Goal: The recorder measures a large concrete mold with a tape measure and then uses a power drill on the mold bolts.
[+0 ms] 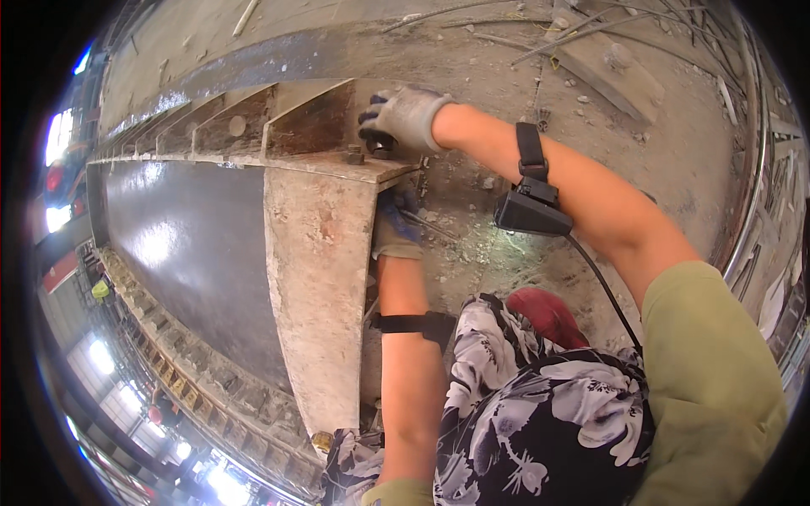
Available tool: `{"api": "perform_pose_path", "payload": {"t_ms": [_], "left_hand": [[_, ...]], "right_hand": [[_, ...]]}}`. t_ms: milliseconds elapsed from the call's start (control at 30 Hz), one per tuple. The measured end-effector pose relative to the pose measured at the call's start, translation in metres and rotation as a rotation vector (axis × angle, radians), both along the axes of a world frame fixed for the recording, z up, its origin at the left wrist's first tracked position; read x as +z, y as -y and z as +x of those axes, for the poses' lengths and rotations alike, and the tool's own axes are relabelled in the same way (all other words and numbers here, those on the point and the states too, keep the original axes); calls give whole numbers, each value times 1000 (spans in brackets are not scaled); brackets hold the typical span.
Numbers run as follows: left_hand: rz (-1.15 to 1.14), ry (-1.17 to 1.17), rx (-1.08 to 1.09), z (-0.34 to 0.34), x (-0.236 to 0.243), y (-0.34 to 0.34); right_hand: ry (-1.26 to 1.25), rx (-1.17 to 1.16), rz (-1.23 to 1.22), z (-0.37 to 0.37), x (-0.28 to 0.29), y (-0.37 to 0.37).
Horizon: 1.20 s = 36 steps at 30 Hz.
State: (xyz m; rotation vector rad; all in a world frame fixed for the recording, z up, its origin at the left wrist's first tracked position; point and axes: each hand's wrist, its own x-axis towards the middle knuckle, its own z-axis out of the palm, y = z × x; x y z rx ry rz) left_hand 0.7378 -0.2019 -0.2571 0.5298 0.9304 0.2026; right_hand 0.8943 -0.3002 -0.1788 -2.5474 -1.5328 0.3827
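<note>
My right hand (412, 116), in a grey glove with dark fingertips, reaches over the top flange of a long steel mould. Its fingers curl down around a dark bolt (381, 147) at the flange's end. A second bolt (355, 155) stands upright just left of it. Below the flange (337, 166), my left hand (396, 232), gloved in grey and blue, reaches up beside the mould's pale end plate (321, 278). The flange and shadow hide most of its fingers, so its grip does not show. A thin rod (430, 225) lies near that hand.
The mould's smooth dark inner face (186, 244) runs away to the left, with triangular ribs (308, 126) along its top. Rubble and thin rods (582, 34) litter the dusty floor at the far right. A metal rail (753, 194) borders the right side.
</note>
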Motion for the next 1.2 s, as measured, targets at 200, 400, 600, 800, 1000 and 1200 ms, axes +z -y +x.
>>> {"api": "perform_pose_path", "payload": {"t_ms": [200, 400, 600, 800, 1000, 1200], "left_hand": [[24, -129, -48, -8, -17, -6], [-109, 80, 8, -22, -29, -15], [-65, 403, -180, -34, -14, -16], [-75, 43, 5, -20, -12, -6], [-61, -23, 22, -13, 4, 3], [-13, -122, 60, -1, 24, 15]], "right_hand": [[75, 108, -48, 9, 1, -1], [-65, -19, -142, 29, 16, 19], [-415, -57, 116, 16, 11, 15], [-879, -224, 234, -7, -17, 3], [-750, -329, 160, -15, -20, -8], [-773, -374, 99, -16, -22, -10]]}}
